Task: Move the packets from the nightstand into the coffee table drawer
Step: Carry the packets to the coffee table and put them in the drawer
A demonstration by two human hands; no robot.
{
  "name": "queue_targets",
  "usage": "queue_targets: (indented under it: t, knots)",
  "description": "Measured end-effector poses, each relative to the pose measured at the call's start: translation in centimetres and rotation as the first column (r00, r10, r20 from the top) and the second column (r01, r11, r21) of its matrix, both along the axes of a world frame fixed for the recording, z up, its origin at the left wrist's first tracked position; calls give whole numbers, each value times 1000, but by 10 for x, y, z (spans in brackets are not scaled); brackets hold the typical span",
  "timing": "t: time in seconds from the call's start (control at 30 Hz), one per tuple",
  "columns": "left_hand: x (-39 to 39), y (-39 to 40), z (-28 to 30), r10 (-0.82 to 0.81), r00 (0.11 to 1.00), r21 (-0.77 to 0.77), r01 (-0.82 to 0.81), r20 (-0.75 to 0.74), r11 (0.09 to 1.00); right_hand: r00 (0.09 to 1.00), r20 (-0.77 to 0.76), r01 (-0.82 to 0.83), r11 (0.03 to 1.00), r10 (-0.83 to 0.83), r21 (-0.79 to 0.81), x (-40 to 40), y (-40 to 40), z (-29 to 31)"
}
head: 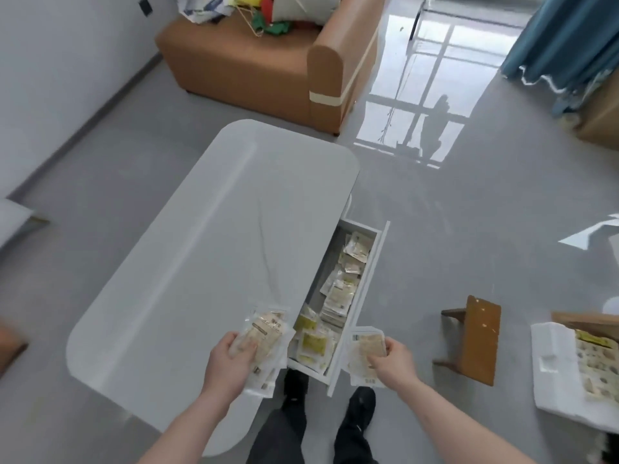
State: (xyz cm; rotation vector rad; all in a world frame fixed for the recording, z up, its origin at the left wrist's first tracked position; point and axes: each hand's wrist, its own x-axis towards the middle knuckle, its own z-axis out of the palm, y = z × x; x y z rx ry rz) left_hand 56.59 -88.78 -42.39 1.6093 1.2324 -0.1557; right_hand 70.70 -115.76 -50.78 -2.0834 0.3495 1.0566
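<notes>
Packets going in the drawer

Drawer (365,283) sticks out of the white coffee table (207,249), full of packets (338,296). Left hand (231,358) grips a packet bunch (264,333) beside it; right hand (393,358) pinches one packet (365,349) by its front.

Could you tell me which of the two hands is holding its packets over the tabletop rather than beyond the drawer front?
The left hand; its packets sit over the white tabletop.

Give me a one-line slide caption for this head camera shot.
Both hands, left hand and right hand, hold packets beside the open coffee table drawer.
</notes>
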Motion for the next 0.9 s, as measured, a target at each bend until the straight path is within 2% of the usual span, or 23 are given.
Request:
queue_targets:
  t: [0.17,0.3,0.5,0.73,0.9]
  knots:
    - [30,10,-81,4,998,-25,-6,-68,1000,998,-53,-36,999,35,-17,10,33,-85]
    - [52,25,-148,0,997,-33,-2,-78,999,992,-69,-108,994,106,-21,9,57,-155]
    - [70,43,-223,-17,998,-32,15,-61,999,987,-114,-118,993,116,-15,6,91,-240]
    - [64,49,-246,-78,994,-50,74,-81,996,992,-59,-116,980,108,-160,10,87,-260]
    - [63,51,-238,-97,993,-62,92,-72,994,999,-25,18,995,-21,-100,34,81,-247]
